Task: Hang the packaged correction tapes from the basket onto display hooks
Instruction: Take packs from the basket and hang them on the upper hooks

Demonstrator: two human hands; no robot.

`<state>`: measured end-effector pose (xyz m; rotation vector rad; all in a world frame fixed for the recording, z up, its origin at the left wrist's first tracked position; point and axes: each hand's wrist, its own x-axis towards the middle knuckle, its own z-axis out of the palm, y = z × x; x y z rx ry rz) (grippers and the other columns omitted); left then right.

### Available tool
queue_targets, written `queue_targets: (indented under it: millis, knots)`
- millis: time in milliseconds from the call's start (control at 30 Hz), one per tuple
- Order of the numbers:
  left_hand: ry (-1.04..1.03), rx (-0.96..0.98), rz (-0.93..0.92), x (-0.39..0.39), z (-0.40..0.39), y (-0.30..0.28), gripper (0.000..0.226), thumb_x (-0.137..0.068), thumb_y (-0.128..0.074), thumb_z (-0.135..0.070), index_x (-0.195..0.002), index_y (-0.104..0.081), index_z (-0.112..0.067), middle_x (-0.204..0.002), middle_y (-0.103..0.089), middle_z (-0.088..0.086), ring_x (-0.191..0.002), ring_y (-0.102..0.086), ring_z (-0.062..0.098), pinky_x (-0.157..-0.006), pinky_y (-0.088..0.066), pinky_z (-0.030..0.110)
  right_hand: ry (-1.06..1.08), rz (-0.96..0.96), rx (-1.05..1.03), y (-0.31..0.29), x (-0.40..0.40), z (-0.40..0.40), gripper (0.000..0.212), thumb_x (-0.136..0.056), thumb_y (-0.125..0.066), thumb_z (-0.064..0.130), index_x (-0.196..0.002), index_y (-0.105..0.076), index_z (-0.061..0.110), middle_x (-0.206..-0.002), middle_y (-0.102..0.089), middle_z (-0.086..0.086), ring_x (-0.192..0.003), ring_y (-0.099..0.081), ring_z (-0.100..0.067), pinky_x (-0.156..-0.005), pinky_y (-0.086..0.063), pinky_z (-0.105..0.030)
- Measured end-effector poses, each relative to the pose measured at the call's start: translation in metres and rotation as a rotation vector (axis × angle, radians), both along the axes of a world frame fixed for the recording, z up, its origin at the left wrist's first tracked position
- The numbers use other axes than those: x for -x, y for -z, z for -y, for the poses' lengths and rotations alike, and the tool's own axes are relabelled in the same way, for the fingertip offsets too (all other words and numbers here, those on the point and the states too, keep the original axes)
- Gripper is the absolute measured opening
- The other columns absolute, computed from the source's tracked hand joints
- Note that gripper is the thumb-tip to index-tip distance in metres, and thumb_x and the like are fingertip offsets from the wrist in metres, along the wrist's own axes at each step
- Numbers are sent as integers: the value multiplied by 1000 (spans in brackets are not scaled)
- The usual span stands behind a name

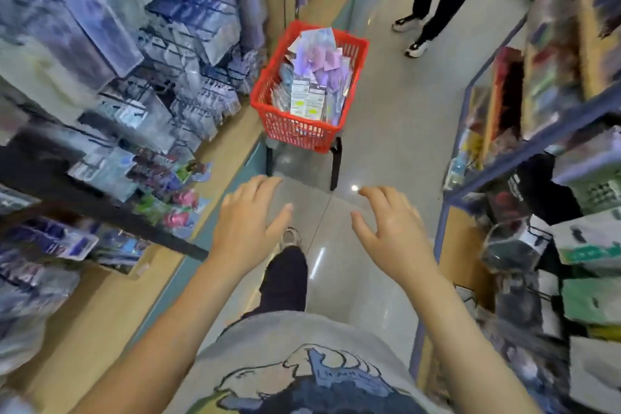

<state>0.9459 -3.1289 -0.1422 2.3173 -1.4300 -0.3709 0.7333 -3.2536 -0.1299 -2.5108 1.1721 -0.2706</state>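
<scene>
A red plastic basket [299, 131] stands on a dark stool in the aisle ahead, filled with packaged correction tapes [312, 77] in purple, white and clear wrappers. On the left, display hooks [174, 40] carry hanging blue and clear packages, blurred by motion. My left hand [250, 225] and my right hand [389, 228] hover over the floor well short of the basket, fingers spread and relaxed, holding nothing.
Another person's legs and sneakers [416, 40] stand beyond the basket at the right. A blue-framed shelf [497, 165] crowded with goods lines the right side. The left rack's wooden base [232, 151] runs beside the basket. Shiny grey floor [386, 131] lies between.
</scene>
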Motion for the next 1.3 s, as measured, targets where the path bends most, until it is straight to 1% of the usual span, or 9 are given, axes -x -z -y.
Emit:
queue_targets:
  millis: [167,300,467,733,900,967,1133,1233,1300]
  knots:
    - [-52,49,-81,-76,128,19,71,-92,-34,-55,-139,-60,-9,-137,-62,14,-123,-60,38,-99,-47,53,-20,-38,25,18,-76,126,32,-98,-61,27,-125,-63,9,-117,-62,-9,-106,-60,-32,-88,-46,-42]
    - [-62,62,-82,-135,222,16,69,-91,-36,-55,-137,-61,-10,-136,-62,12,-121,-61,36,-96,-49,50,-42,-46,9,15,-132,209,43,-95,-49,38,-123,-63,10,-114,-63,-9,-101,-61,-32,-85,-49,-40]
    - [-120,82,-41,-182,310,39,70,-91,-43,-53,-144,-53,-8,-144,-55,14,-130,-52,35,-106,-42,48,-89,-1,-67,33,-185,303,42,-94,-55,37,-126,-62,11,-113,-63,-8,-103,-62,-32,-81,-54,-46]
    - [-480,-152,-160,-203,372,127,102,-84,-42,-75,-164,-22,-15,-172,-15,12,-157,-17,35,-125,-17,55,-459,-70,-270,119,-281,440,59,-88,-75,27,-139,-53,7,-123,-61,-13,-114,-55,-32,-92,-50,-45]
    - [-715,-275,-188,-172,385,170,101,-86,-61,-67,-161,-27,-9,-165,-31,22,-152,-34,40,-115,-36,61,-544,-196,-495,170,-335,495,69,-86,-81,31,-142,-49,6,-132,-56,-18,-118,-55,-34,-97,-49,-48]
    - [-772,-345,-296,-165,393,185,105,-89,-65,-63,-165,-16,-11,-171,-17,16,-158,-20,35,-122,-25,57,-552,-230,-588,191,-354,508,70,-86,-81,34,-141,-48,7,-130,-56,-12,-116,-56,-29,-98,-48,-45]
    - [-866,-406,-379,-155,399,212,101,-93,-43,-72,-166,-7,-13,-174,-3,6,-161,-4,25,-127,-15,50,-506,-337,-777,233,-373,514,67,-84,-83,22,-136,-43,7,-94,-62,3,-90,-64,-19,-87,-49,-33]
    - [-889,-404,-349,-150,395,217,106,-84,-20,-81,-166,-12,-14,-174,-7,4,-161,-7,24,-125,-18,49,-448,-252,-787,244,-370,513,45,-81,-82,4,-110,-48,15,-104,-59,-8,-81,-63,-8,-76,-52,-23]
    - [-887,-409,-341,-148,393,215,105,-84,-16,-81,-166,-14,-15,-174,-7,2,-161,-7,24,-124,-18,49,-376,-169,-779,249,-366,515,50,-76,-82,4,-104,-42,18,-106,-55,-14,-89,-64,-18,-80,-54,-25]
